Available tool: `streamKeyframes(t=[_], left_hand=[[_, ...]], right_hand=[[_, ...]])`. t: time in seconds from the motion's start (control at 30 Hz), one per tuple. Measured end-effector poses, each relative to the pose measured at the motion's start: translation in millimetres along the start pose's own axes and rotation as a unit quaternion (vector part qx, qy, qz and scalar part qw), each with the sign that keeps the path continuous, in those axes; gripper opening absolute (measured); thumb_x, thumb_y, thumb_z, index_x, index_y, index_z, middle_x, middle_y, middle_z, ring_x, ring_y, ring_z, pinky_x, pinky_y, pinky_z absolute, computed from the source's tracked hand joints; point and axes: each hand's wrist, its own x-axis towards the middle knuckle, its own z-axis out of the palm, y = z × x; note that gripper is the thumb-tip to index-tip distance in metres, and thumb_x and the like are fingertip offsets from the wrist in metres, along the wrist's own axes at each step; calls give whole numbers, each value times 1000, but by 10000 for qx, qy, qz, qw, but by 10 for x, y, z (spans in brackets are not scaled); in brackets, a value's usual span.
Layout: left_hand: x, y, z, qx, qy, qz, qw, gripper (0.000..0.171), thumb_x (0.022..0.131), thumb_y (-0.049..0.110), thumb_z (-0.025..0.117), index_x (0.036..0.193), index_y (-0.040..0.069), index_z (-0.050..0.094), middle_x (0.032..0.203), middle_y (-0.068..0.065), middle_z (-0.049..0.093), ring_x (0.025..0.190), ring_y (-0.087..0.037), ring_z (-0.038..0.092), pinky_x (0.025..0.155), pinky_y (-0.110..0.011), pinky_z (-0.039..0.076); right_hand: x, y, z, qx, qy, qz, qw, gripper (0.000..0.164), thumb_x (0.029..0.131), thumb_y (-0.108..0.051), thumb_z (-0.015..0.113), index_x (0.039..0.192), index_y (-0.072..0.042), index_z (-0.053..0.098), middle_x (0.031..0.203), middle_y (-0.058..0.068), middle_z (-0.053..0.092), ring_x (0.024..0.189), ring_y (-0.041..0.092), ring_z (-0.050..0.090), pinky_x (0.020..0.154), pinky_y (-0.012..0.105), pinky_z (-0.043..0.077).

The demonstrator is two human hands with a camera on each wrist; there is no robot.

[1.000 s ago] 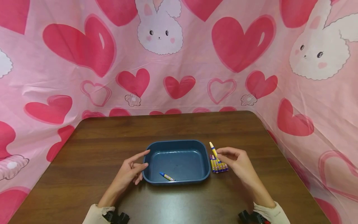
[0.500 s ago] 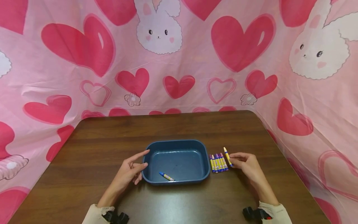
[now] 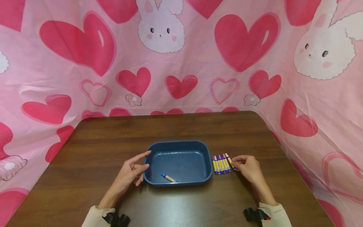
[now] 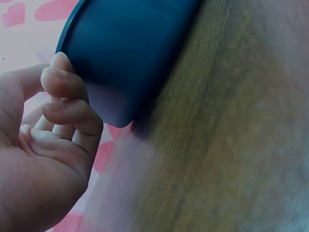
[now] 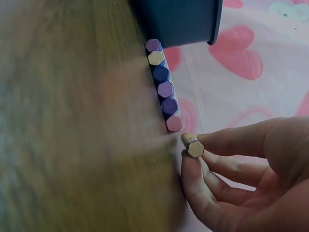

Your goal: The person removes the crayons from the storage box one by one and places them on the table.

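Note:
A blue rectangular tray [image 3: 178, 164] sits on the table, with one blue-tipped crayon [image 3: 168, 177] lying inside near its front wall. At the tray's left rim, my left hand [image 3: 129, 171] rests its thumb and straight index finger; the other fingers curl below. My right hand [image 3: 248, 168] pinches a pale cream crayon [image 3: 230, 160] between thumb and fingertips, at the right end of a row of crayons [image 3: 221, 164]. From the right wrist, the held crayon [image 5: 195, 148] shows its flat hexagonal end, slightly apart from the pink crayon [image 5: 174, 123] ending the row.
The dark wooden table [image 3: 170, 129] has the crayon row close against the tray's right side. A pink cloth [image 3: 181, 63] printed with hearts and rabbits surrounds the table. Black cameras [image 3: 256, 214] are strapped at both wrists.
My right hand has carried the cream crayon from above the row to the right, then lowered it beside the row's right end. The left hand stays at the tray rim.

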Motion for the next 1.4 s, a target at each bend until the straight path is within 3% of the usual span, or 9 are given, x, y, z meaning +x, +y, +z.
streamKeyframes(t=[0.27,0.87,1.13,1.4], left_hand=[[-17,-26,-9,-87,-52,106,9999,55,100,8,58,151,1,37,55,-5,56,39,-16,46,39,-28,43],[-23,-41,-15,-41,-23,85,10000,55,101,9,59,151,2,38,55,-7,56,39,-17,47,40,-27,44],[-11,-15,-9,8,18,8,10000,55,100,10,59,151,2,39,56,-6,56,39,-16,47,41,-26,44],[1,-2,-8,25,19,-43,10000,55,100,11,59,151,3,40,56,-7,57,39,-16,47,41,-25,44]], right_hand=[[6,-22,-8,-498,50,-161,9986,12,83,-8,77,94,-2,77,83,7,75,73,12,67,64,24,49],[18,4,-14,-469,36,-399,9981,13,85,-4,75,97,-1,75,88,9,75,76,15,68,66,23,51],[-1,-23,-38,-452,399,-487,9970,14,85,-6,75,99,-2,76,87,8,75,76,11,68,68,23,50],[-44,-242,45,-162,717,-847,9937,11,85,-6,77,96,-4,77,84,6,75,74,8,67,66,19,50]])
